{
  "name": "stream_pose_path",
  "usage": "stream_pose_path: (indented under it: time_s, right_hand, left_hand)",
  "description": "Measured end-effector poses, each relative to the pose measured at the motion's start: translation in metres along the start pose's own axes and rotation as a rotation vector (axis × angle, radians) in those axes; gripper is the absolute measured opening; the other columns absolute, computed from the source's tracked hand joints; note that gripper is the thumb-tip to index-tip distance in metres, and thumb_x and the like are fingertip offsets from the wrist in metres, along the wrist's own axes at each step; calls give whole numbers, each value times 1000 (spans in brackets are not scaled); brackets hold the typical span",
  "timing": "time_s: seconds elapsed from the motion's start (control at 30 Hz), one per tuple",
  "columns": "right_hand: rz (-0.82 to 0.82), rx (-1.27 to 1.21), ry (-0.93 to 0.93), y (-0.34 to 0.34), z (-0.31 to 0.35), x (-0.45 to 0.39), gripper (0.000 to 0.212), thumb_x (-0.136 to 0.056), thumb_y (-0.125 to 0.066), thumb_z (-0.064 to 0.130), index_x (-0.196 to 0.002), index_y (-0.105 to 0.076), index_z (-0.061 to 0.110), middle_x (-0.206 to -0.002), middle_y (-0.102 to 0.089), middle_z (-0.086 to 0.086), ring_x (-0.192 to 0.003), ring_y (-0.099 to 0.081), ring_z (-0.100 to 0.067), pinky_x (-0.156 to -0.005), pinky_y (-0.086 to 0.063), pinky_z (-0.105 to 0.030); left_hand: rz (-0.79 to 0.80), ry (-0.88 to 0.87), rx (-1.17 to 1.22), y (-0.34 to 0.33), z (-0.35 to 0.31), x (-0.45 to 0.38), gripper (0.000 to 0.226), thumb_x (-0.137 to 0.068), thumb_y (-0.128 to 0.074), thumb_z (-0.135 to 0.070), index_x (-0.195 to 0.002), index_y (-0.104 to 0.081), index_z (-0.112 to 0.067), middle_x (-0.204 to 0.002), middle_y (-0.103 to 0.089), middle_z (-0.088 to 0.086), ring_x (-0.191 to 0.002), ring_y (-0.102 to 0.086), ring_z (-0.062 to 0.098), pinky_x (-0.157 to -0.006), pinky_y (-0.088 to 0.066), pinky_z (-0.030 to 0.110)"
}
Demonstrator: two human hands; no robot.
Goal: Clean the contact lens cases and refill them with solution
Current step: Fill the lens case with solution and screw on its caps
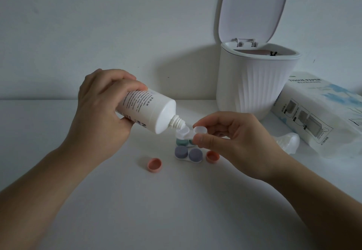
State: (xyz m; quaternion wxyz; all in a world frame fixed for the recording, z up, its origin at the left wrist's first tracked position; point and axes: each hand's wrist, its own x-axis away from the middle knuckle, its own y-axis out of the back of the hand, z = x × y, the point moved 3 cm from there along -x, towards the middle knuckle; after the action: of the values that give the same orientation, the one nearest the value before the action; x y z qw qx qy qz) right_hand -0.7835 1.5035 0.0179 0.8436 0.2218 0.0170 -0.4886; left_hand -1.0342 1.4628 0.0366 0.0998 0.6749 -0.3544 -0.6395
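Note:
My left hand (101,108) grips a white solution bottle (150,110), tilted with its uncapped nozzle down over the left well of an open clear lens case (186,132). My right hand (233,136) pinches that case by its right well, a little above the table. Below it lie a case with teal caps (181,142), partly hidden, and a case with purple caps (189,154). Two loose salmon-pink caps rest on the table, one on the left (154,164) and one on the right (212,156).
A white ribbed bin (254,85) with its lid raised stands at the back right. A tissue paper pack (321,112) lies to its right, with a clear bottle cap (290,141) in front of it. The white table (176,210) meets a white wall.

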Motion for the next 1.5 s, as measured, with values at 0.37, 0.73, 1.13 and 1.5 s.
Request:
stream_pose_path:
  time_s: [0.37,0.73,1.13,1.5]
  right_hand:
    - [-29,-23,12,0,-1,-1,7,-85,-78,21,-91,-77,24,-83,-78,2,-75,-71,-35,-63,-61,-36]
    - [-1,-73,-2,1,-2,-1,16,-86,-77,17,-100,-74,25,-91,-78,-6,-87,-73,-33,-75,-62,-40]
    - [34,30,-7,-2,2,2,9,-87,-77,15,-94,-72,17,-77,-77,-5,-57,-64,-22,-62,-57,-30]
    - [19,256,0,-1,6,29,17,-80,-83,23,-91,-76,34,-80,-67,14,-69,-58,-3,-68,-50,-20]
  left_hand:
    - [15,124,104,0,-2,1,67,-60,-90,4,-120,-67,-13,-124,-57,0,-120,-49,30,-99,-40,35]
    - [47,264,235,-4,2,5,77,-57,-91,1,-117,-60,-36,-119,-55,-15,-113,-46,6,-89,-30,-2]
    - [60,291,340,-13,9,10,80,-59,-90,-1,-115,-55,-46,-119,-55,-16,-117,-49,13,-90,-32,3]
    - [64,322,364,-12,10,10,73,-61,-89,-3,-121,-61,-34,-120,-55,-14,-118,-46,13,-95,-38,22]
